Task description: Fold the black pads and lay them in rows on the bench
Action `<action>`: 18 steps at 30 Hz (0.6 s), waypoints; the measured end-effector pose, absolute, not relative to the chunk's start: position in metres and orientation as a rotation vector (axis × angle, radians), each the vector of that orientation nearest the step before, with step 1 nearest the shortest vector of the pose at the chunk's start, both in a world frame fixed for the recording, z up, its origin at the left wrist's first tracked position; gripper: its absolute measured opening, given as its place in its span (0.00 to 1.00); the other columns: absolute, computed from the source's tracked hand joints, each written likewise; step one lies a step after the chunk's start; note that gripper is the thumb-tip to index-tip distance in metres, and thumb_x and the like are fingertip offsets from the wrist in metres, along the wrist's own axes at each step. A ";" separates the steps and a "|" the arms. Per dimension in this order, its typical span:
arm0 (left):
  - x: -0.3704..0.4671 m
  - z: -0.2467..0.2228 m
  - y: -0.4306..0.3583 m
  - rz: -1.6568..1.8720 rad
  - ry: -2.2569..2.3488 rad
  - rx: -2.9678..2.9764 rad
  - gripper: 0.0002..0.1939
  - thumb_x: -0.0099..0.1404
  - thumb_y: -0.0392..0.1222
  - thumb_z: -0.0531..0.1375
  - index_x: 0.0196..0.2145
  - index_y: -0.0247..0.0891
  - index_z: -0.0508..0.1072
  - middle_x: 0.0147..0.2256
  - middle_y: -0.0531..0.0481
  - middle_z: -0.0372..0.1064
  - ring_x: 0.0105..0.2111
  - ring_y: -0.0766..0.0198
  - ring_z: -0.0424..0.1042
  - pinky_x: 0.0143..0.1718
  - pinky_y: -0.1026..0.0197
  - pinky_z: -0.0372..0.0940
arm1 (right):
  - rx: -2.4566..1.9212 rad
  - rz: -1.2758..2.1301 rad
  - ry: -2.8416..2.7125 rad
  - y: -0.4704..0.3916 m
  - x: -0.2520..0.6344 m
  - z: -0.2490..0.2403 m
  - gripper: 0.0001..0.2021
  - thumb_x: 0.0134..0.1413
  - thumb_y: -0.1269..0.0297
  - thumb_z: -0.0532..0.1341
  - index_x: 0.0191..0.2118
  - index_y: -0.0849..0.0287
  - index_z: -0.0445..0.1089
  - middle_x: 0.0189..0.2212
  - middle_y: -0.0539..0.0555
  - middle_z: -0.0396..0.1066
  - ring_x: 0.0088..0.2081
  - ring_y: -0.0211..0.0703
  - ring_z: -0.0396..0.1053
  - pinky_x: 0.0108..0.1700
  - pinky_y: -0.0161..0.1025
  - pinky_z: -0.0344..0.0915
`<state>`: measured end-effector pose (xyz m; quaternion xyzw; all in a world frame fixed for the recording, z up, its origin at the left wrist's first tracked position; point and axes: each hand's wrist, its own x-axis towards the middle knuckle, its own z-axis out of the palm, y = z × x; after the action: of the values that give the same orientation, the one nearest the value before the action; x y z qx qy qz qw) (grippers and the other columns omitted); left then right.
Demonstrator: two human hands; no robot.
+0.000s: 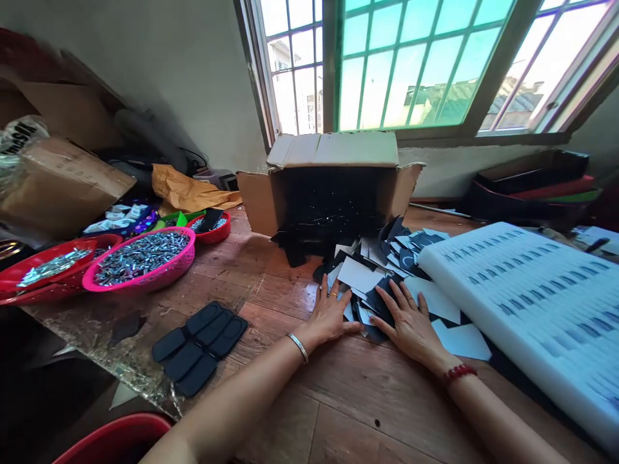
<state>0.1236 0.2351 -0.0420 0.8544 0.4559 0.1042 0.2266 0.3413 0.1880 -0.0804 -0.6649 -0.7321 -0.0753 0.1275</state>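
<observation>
A loose heap of black and white flat card-like pieces [360, 276] lies on the wooden table in front of a carton. My left hand [331, 316], with a ring and a silver bangle, rests at the heap's near left edge, fingers spread. On the heap's near right side is my right hand [409, 322], wearing a red bead bracelet; its fingers are spread over a black piece. Neither hand grips anything. To the left, black padded pieces [200, 345] lie in overlapping rows on the table.
An open cardboard box [333, 149] with a dark inside stands below the window. A white foam block [522, 290] with rows of slots lies at right. At left are a pink basket [188, 258] of small metal parts, red bowls [116, 241] and a taped carton [62, 187].
</observation>
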 end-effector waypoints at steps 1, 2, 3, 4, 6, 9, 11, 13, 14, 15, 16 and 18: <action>0.119 -0.040 0.235 0.282 1.219 2.316 0.52 0.52 0.63 0.69 0.67 0.41 0.55 0.71 0.38 0.32 0.67 0.35 0.15 0.66 0.30 0.33 | -1.918 -0.244 -2.122 0.188 0.342 -0.083 0.37 0.62 0.38 0.48 0.68 0.57 0.55 0.69 0.62 0.49 0.70 0.61 0.41 0.67 0.65 0.38; 0.114 -0.038 0.234 0.301 1.174 2.265 0.53 0.50 0.62 0.70 0.67 0.43 0.56 0.71 0.39 0.32 0.68 0.36 0.17 0.66 0.30 0.34 | -1.901 -0.265 -2.115 0.187 0.343 -0.085 0.38 0.62 0.37 0.47 0.68 0.59 0.55 0.69 0.62 0.49 0.70 0.60 0.41 0.67 0.65 0.39; 0.108 -0.035 0.235 0.371 1.138 2.184 0.52 0.47 0.59 0.73 0.65 0.45 0.60 0.71 0.40 0.34 0.69 0.36 0.21 0.66 0.31 0.35 | -1.885 -0.283 -2.109 0.187 0.344 -0.087 0.39 0.62 0.37 0.46 0.68 0.61 0.54 0.69 0.62 0.50 0.70 0.60 0.42 0.67 0.64 0.39; 0.102 -0.034 0.237 0.483 1.121 2.081 0.49 0.45 0.55 0.75 0.63 0.47 0.64 0.71 0.41 0.39 0.70 0.37 0.28 0.67 0.34 0.39 | -1.873 -0.296 -2.107 0.187 0.345 -0.089 0.39 0.62 0.37 0.45 0.68 0.62 0.54 0.69 0.62 0.51 0.70 0.60 0.42 0.67 0.64 0.40; 0.090 -0.032 0.246 0.746 1.154 1.844 0.38 0.47 0.48 0.75 0.56 0.47 0.72 0.67 0.43 0.53 0.67 0.42 0.49 0.66 0.43 0.50 | -1.851 -0.313 -2.114 0.188 0.347 -0.092 0.39 0.62 0.37 0.42 0.68 0.62 0.54 0.68 0.62 0.51 0.70 0.59 0.42 0.67 0.65 0.41; 0.072 -0.035 0.271 0.983 1.342 1.551 0.20 0.60 0.42 0.67 0.50 0.39 0.75 0.52 0.40 0.71 0.53 0.53 0.70 0.57 0.51 0.64 | -1.825 -0.335 -2.122 0.190 0.349 -0.095 0.39 0.63 0.37 0.39 0.67 0.62 0.56 0.68 0.63 0.52 0.70 0.59 0.43 0.67 0.64 0.41; 0.061 -0.037 0.294 1.060 1.477 1.409 0.15 0.66 0.42 0.62 0.49 0.35 0.73 0.47 0.40 0.73 0.48 0.55 0.73 0.52 0.50 0.67 | -1.808 -0.352 -2.111 0.190 0.350 -0.097 0.39 0.64 0.38 0.38 0.67 0.62 0.55 0.68 0.63 0.52 0.70 0.59 0.43 0.67 0.64 0.41; 0.049 -0.036 0.319 1.143 1.593 1.260 0.15 0.68 0.43 0.61 0.50 0.35 0.71 0.49 0.42 0.71 0.47 0.56 0.72 0.49 0.48 0.69 | -1.795 -0.365 -2.094 0.190 0.350 -0.098 0.38 0.64 0.39 0.37 0.68 0.62 0.53 0.68 0.63 0.52 0.70 0.58 0.43 0.67 0.64 0.41; 0.043 -0.034 0.331 1.185 1.640 1.191 0.16 0.69 0.44 0.60 0.51 0.35 0.70 0.50 0.42 0.69 0.47 0.55 0.72 0.49 0.47 0.69 | -1.791 -0.369 -2.090 0.190 0.350 -0.099 0.38 0.64 0.39 0.37 0.68 0.62 0.53 0.68 0.63 0.52 0.70 0.58 0.42 0.67 0.64 0.40; 0.038 -0.031 0.344 1.225 1.677 1.125 0.17 0.69 0.45 0.60 0.52 0.36 0.70 0.52 0.43 0.68 0.48 0.55 0.71 0.48 0.46 0.69 | -1.788 -0.369 -2.094 0.190 0.351 -0.100 0.37 0.65 0.40 0.38 0.68 0.61 0.52 0.68 0.63 0.52 0.70 0.57 0.42 0.67 0.64 0.40; 0.032 -0.027 0.356 1.266 1.703 1.062 0.18 0.69 0.45 0.60 0.53 0.37 0.69 0.53 0.43 0.67 0.49 0.54 0.71 0.49 0.46 0.69 | -1.787 -0.372 -2.099 0.190 0.352 -0.101 0.37 0.65 0.40 0.38 0.68 0.61 0.51 0.68 0.63 0.51 0.70 0.57 0.42 0.67 0.64 0.41; 0.023 -0.017 0.379 1.333 1.725 0.934 0.19 0.69 0.45 0.60 0.55 0.38 0.68 0.55 0.42 0.66 0.50 0.53 0.70 0.50 0.45 0.69 | -1.783 -0.384 -2.116 0.190 0.353 -0.103 0.36 0.64 0.41 0.40 0.68 0.60 0.51 0.68 0.62 0.52 0.70 0.57 0.42 0.67 0.64 0.41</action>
<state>0.0227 0.3793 -0.0175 0.3652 0.6741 0.5208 0.3756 0.3533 0.1898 -0.1027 -0.6286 -0.7461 -0.1355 0.1731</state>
